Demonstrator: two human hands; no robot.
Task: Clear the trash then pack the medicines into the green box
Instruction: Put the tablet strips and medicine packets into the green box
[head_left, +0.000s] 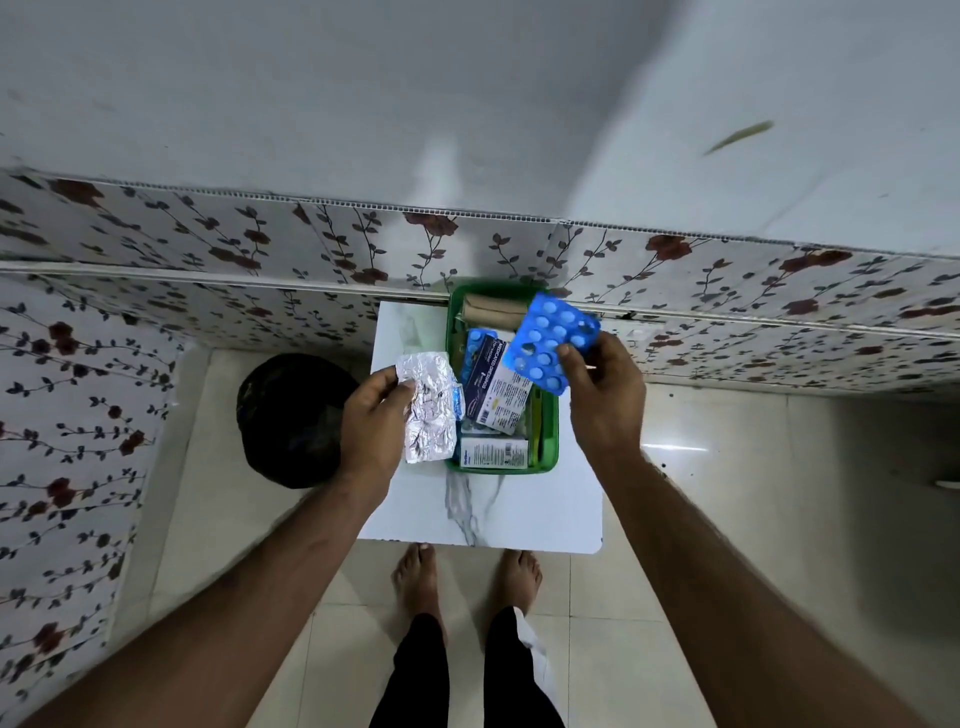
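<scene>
Forearms: both bare, entering from the bottom corners and converging on the table.
Legs and feet: dark trousers and two bare feet (465, 574) on pale floor tiles, toes just short of the table's near edge.
Table (545, 514): small, white, marble-patterned top, set against the wall; near half bare.
Left hand (375, 415): raised over the table's left edge, thumb and fingers pinching the upper left part of a crumpled silver foil strip (430, 408). Strip hangs upright with its foil side to the camera; a blue printed patch shows on its right edge. It overlaps the box's left wall in this view; contact cannot be determined.
Right hand (605, 395): raised over the box's right side, thumb in front and fingers behind, gripping the lower right corner of a blue blister pack (550, 338). Pack is tilted, pale round tablets facing the camera, held above the far right part of the box and clear of its contents.
Green box (548, 457): open, on the far centre of the table, far end near the wall. Contents: a white carton (493, 451) at the near end, a blue-and-white carton printed "medicated dressings" (496, 387) lying slanted mid-box, a tan roll (493, 310) at the far end.
Bin (293, 418): round, black-lined, on the floor just left of the table.
Wall: floral-patterned panels below, plain grey above.
</scene>
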